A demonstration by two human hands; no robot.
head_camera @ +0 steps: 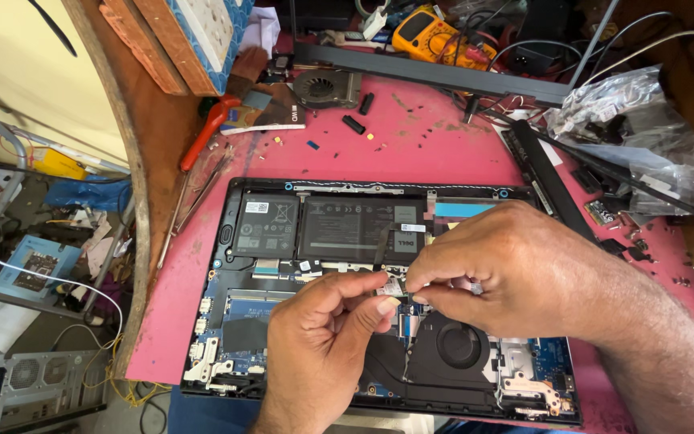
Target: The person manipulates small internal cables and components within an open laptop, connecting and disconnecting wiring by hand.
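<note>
Pink and scuffed, the worn workbench top (443, 149) is covered with repair clutter, and an opened dark laptop base (218, 321) with its bottom cover removed lies at the near centre. Across the far half of the base a flat black rectangular battery (327, 225) is seen, and a round black cooling fan (458, 345) is set near the right.

Over the middle of the board, both hands are brought together. The left hand (323, 345) is curled, its thumb and forefinger pinched on a small silvery metal part (393, 285) just near the battery's edge. The right hand (516, 269) is bent over from the right, its fingertips closed in a pinch on the same small part, so that the two hands touch there. What the part is cannot be told, as it is mostly hidden by the fingers.

At the far edge a yellow handheld multimeter (423, 32) is laid among cables, a loose grey fan (327, 87) lies far left of centre, and a crumpled clear plastic bag (644, 133) is seen at the far right.
</note>
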